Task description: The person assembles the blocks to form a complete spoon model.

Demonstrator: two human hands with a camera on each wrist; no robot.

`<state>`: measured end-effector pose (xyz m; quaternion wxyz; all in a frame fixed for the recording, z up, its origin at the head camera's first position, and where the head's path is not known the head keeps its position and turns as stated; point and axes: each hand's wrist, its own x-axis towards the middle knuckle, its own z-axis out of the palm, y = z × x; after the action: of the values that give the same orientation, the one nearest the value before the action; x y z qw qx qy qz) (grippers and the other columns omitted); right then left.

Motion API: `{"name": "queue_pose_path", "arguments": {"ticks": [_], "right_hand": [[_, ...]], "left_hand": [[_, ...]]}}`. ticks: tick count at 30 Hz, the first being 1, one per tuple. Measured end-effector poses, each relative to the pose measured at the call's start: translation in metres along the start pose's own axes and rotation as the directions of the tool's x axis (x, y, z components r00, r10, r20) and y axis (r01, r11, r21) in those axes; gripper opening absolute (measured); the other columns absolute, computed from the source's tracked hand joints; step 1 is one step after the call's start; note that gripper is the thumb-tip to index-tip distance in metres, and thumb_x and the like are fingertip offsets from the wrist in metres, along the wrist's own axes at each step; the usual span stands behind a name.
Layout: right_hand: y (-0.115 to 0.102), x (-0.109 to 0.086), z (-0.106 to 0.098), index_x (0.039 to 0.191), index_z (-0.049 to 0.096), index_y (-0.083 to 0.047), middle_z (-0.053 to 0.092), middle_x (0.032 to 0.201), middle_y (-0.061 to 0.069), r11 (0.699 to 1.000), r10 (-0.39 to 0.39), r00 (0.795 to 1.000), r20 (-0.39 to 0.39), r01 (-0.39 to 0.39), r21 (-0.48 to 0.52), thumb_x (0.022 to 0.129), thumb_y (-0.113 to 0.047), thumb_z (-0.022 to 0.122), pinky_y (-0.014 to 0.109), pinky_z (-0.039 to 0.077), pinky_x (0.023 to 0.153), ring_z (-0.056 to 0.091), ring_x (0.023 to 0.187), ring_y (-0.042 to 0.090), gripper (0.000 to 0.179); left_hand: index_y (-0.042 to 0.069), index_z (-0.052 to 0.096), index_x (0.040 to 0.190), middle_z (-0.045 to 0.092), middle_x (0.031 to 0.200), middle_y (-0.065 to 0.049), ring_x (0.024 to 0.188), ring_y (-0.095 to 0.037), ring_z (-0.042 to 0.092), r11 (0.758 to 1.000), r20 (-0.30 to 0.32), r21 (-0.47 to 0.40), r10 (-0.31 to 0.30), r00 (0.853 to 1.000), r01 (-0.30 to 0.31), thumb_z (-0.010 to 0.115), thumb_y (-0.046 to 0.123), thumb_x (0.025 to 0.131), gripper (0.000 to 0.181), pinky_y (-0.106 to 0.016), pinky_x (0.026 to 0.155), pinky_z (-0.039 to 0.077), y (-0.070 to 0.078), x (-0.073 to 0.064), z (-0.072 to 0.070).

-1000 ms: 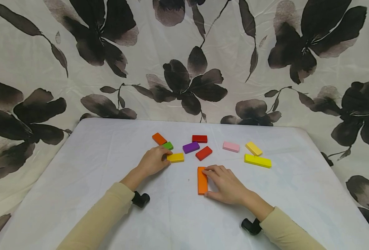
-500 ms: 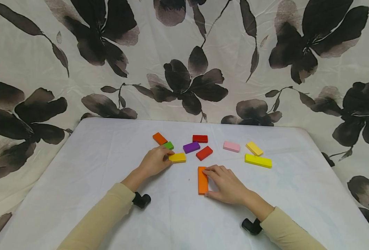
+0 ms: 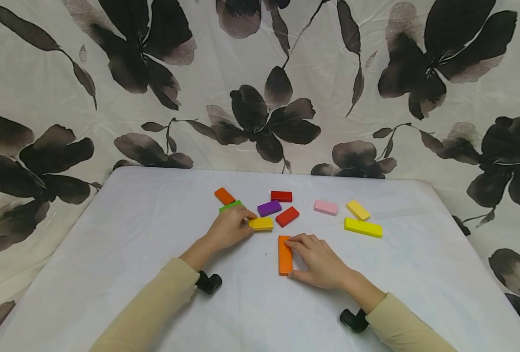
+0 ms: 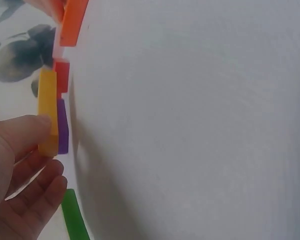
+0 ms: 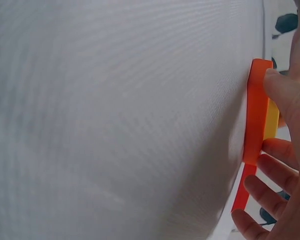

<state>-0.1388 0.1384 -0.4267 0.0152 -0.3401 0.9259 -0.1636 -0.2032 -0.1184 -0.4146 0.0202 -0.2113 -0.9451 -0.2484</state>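
Note:
My left hand pinches a yellow-orange block between thumb and fingers, near the middle of the table. In the left wrist view the thumb lies on the face of this yellow block. A longer orange block lies lengthwise in front of me, and my right hand holds it at its two ends. The right wrist view has the thumb at one end of that orange block and the index finger at the other. Partly covered by my left hand, a green block lies behind it.
Behind the hands lie a purple block, two red blocks and a small orange block. Toward the right are a pink block, a pale yellow block and a long bright yellow block. A white cloth covers the table.
My left hand has moved right with the yellow block, toward the orange block, uncovering more of the green block. The right hand and its orange block have stayed in place.

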Motion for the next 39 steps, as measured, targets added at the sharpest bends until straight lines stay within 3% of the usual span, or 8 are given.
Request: {"name": "queue_pose_path", "arguments": {"ticks": [13, 22, 39], "right_hand": [[-0.001, 0.000, 0.000, 0.132, 0.049, -0.012, 0.047, 0.129, 0.001, 1.000, 0.001, 1.000, -0.003, -0.001, 0.003, 0.078, -0.048, 0.067, 0.037, 0.041, 0.090, 0.045, 0.114, 0.018, 0.067], [-0.002, 0.000, -0.001, 0.132, 0.050, -0.012, 0.047, 0.129, 0.002, 1.000, 0.009, 1.000, -0.002, -0.009, 0.004, 0.078, -0.048, 0.067, 0.038, 0.041, 0.091, 0.045, 0.115, 0.019, 0.067], [-0.001, -0.001, 0.000, 0.132, 0.049, -0.013, 0.048, 0.128, 0.001, 1.000, 0.012, 1.000, -0.006, -0.011, 0.007, 0.078, -0.047, 0.067, 0.037, 0.042, 0.089, 0.046, 0.114, 0.019, 0.066]], "left_hand": [[0.009, 0.069, 0.106, 0.062, 0.094, -0.001, 0.077, -0.012, 0.052, 1.000, 0.049, -0.008, -0.012, 0.999, 0.013, 0.072, 0.014, 0.079, 0.027, -0.022, 0.071, 0.049, 0.009, 0.006, 0.012], [0.010, 0.068, 0.106, 0.062, 0.092, 0.000, 0.077, -0.012, 0.053, 1.000, 0.050, -0.002, -0.010, 0.999, 0.010, 0.072, 0.015, 0.079, 0.028, -0.022, 0.071, 0.048, 0.015, 0.010, 0.016], [0.009, 0.068, 0.106, 0.062, 0.091, 0.000, 0.076, -0.011, 0.052, 0.999, 0.075, 0.015, 0.036, 0.997, -0.037, 0.071, 0.015, 0.079, 0.027, -0.020, 0.071, 0.048, 0.026, 0.018, 0.028]]}}
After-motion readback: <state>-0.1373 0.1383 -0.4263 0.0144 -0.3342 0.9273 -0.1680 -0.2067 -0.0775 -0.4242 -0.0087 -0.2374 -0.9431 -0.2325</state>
